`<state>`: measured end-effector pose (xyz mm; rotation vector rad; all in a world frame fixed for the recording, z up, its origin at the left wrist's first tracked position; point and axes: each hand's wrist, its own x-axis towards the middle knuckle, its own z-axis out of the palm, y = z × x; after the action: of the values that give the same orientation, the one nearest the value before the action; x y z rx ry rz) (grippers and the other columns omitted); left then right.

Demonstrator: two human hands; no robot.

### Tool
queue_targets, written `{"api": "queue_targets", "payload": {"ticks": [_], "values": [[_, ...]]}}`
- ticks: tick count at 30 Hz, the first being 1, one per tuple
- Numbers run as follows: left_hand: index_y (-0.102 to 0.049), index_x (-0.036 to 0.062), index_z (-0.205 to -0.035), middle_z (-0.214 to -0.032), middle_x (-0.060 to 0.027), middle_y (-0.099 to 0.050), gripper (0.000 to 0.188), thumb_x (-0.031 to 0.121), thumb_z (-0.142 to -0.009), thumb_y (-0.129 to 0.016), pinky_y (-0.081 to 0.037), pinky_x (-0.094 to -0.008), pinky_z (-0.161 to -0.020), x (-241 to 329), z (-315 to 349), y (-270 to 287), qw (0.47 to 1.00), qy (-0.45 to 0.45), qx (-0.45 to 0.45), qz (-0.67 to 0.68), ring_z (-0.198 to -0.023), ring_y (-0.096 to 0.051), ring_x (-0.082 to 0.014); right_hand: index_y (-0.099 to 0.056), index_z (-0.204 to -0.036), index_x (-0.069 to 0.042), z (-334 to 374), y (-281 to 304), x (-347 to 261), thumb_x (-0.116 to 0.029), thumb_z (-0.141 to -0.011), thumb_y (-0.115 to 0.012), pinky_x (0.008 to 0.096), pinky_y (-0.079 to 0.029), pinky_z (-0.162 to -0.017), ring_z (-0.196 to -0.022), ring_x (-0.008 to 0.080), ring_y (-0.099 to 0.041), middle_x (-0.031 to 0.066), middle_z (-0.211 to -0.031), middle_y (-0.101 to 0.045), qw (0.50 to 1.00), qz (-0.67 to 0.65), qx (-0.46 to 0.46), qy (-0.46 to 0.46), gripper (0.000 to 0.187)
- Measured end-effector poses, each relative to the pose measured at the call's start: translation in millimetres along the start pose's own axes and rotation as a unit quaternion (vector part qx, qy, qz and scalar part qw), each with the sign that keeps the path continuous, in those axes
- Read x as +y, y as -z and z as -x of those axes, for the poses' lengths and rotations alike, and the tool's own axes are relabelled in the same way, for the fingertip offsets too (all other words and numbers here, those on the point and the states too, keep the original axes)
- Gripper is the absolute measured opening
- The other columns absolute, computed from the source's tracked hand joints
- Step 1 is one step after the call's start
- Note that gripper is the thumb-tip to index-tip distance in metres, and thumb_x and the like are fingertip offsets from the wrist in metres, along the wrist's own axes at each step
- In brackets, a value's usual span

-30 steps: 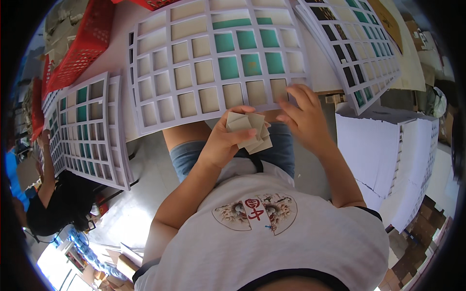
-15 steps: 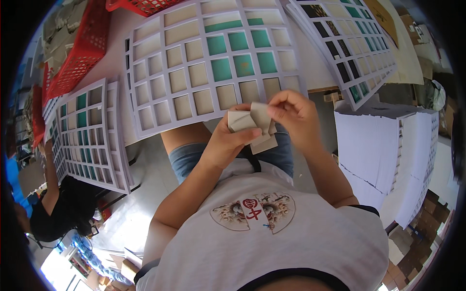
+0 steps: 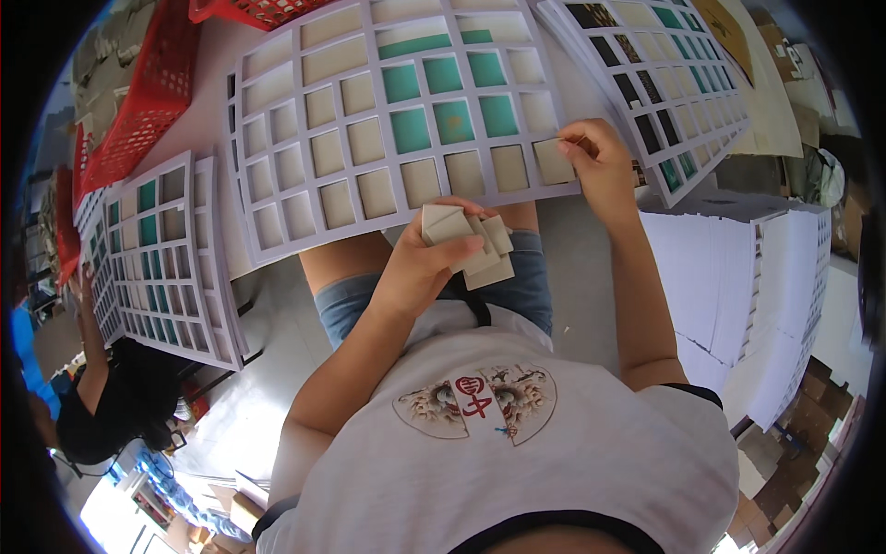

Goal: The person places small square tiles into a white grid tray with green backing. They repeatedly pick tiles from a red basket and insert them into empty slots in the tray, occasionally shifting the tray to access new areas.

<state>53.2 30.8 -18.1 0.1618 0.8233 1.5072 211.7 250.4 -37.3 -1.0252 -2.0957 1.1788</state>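
In front of me lies a white grid frame (image 3: 351,224) with square and oblong compartments. Several hold beige cardboard squares, and a block near the middle shows green squares (image 3: 446,75). My left hand (image 3: 423,258) grips a loose stack of beige cardboard squares (image 3: 487,251) over my lap, thumb on top. At the frame's near right corner, my right hand (image 3: 595,157) pinches a single beige cardboard square (image 3: 553,162) by its right edge. That square lies at the corner compartment; whether it is fully seated inside I cannot tell.
Red plastic baskets (image 3: 138,120) stand at the upper left, one heaped with beige pieces. More grid frames lie left (image 3: 157,268) and right (image 3: 664,102). White stacked panels (image 3: 701,277) stand at the right. Another person in black (image 3: 120,397) works at the far left.
My right hand has moved up and right from the stack to the frame's near right corner, carrying one cardboard square. My left hand stays over my lap with the rest.
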Motion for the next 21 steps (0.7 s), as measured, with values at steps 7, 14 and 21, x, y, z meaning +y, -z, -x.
{"api": "queue_targets", "payload": {"ticks": [7,14,21], "values": [[-0.057,0.0078,-0.112,-0.120,-0.0109,-0.061,0.032,-0.005,-0.084,-0.066,-0.055,-0.0390,-0.090,-6,-3,3,1.000,-0.005,-0.010,0.004,-0.106,-0.063,-0.0220,-0.065,-0.107,-0.003,34,-18,8,-0.006,-0.084,-0.067,0.0373,-0.047,-0.084,-0.099,0.0276,-0.060,0.0120,-0.109,-0.063,0.956,0.178,0.112,0.204,0.023],[-0.058,0.0065,-0.113,-0.119,-0.0118,-0.061,0.033,-0.003,-0.084,-0.067,-0.054,-0.0391,-0.090,-1,12,12,0.999,-0.006,-0.017,0.031,-0.107,-0.063,-0.0227,-0.052,-0.136,-0.005,81,-42,-23,-0.019,-0.087,-0.065,0.0518,-0.033,-0.105,-0.135,0.0368,-0.039,0.0164,-0.145,-0.046,0.891,0.423,0.056,0.156,0.052],[-0.058,0.0062,-0.114,-0.120,-0.0145,-0.061,0.035,0.003,-0.082,-0.070,-0.051,-0.0384,-0.094,24,80,51,0.982,-0.180,0.055,-0.026,-0.110,-0.061,-0.0244,-0.056,-0.132,-0.004,75,-38,-17,-0.017,-0.082,-0.071,0.0443,-0.038,-0.104,-0.129,0.0353,-0.047,0.0155,-0.137,-0.055,0.950,0.273,0.068,0.139,0.054]]}}
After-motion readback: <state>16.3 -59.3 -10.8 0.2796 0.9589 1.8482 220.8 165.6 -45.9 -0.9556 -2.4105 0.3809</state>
